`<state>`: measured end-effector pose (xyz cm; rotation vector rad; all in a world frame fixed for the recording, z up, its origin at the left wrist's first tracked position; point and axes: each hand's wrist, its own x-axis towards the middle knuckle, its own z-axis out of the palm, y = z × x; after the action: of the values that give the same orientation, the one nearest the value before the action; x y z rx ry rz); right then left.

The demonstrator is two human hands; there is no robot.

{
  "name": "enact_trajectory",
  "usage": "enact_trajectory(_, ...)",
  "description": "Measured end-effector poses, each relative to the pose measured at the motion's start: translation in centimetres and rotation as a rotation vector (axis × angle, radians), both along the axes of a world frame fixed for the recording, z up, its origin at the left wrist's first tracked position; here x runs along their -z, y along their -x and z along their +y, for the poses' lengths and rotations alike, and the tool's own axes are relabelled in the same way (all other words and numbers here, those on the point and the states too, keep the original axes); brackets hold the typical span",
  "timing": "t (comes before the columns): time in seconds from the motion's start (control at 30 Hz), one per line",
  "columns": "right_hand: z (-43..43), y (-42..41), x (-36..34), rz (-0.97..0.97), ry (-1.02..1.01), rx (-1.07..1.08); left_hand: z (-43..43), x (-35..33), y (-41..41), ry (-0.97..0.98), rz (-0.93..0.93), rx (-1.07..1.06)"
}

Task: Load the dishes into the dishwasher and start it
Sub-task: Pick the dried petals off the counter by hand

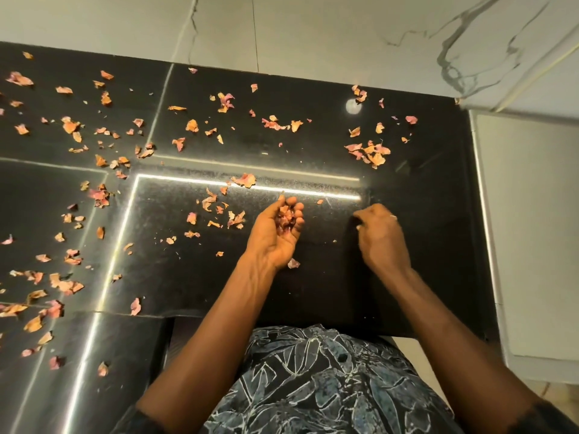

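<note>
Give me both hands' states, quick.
Left hand: cupped around dried flakes.
Right hand: fingers curled at the countertop; hold cannot be told.

Scattered as dry, papery flakes point(243, 180), orange and pink, thickest on the left and far parts of the black bench point(313, 292). Heaped small in the cupped, palm-up left hand point(275, 233); one beside that wrist.

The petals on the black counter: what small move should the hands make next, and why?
Probably the right hand moves to the left hand and drops in whatever it holds. The left hand is cupped, holding petals; the right hand is curled at the counter as if pinching something, though I cannot tell.
</note>
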<state>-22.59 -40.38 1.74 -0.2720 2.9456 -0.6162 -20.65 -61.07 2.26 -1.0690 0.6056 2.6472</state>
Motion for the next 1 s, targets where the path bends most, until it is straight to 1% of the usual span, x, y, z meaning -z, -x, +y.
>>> enact_trajectory(0.1,-3.2,-1.1,0.1,-0.027,0.048,-0.194,-0.6,0.0,-0.6,0.001,-0.008,-0.033)
enact_trajectory(0.13,-3.9,-0.5,0.1,-0.039,0.083,-0.209,-0.7,-0.1,-0.8,-0.003,-0.01,-0.044)
enact_trajectory(0.2,-4.5,1.6,-0.1,-0.027,0.134,-0.153,-1.0,-0.2,-1.1,-0.005,-0.01,-0.064)
enact_trajectory(0.27,-4.5,4.0,-0.2,-0.008,0.096,-0.113,-1.4,-0.4,-1.6,-0.001,-0.005,-0.076)
enact_trajectory(0.3,-4.5,4.7,-0.3,-0.008,0.058,-0.158,-1.5,-0.4,-1.9,0.0,-0.001,-0.085)
enact_trajectory(0.4,-4.6,4.6,-0.2,0.018,-0.053,-0.392,-2.0,-0.3,-2.8,0.002,-0.003,-0.104)
enact_trajectory(0.53,-3.0,0.7,-0.1,0.015,-0.064,-0.506,-2.7,-0.2,-3.3,0.001,0.008,-0.131)
enact_trajectory(0.6,-1.6,-1.0,-0.3,-0.015,-0.051,-0.486,-3.2,-0.1,-3.6,-0.002,0.015,-0.144)
enact_trajectory(0.73,0.1,-2.0,0.1,-0.094,0.044,-0.189,-4.0,0.0,-4.2,0.001,0.021,-0.171)
enact_trajectory(0.77,-0.3,-2.5,0.2,-0.101,0.028,-0.173,-4.1,0.0,-4.4,0.001,0.016,-0.176)
enact_trajectory(0.9,-5.1,-4.1,-0.2,-0.076,0.005,-0.319,-4.4,0.0,-4.9,-0.003,0.004,-0.199)
enact_trajectory(1.0,-8.9,-3.6,-0.4,-0.061,-0.007,-0.387,-4.9,-0.1,-5.3,-0.001,0.005,-0.219)
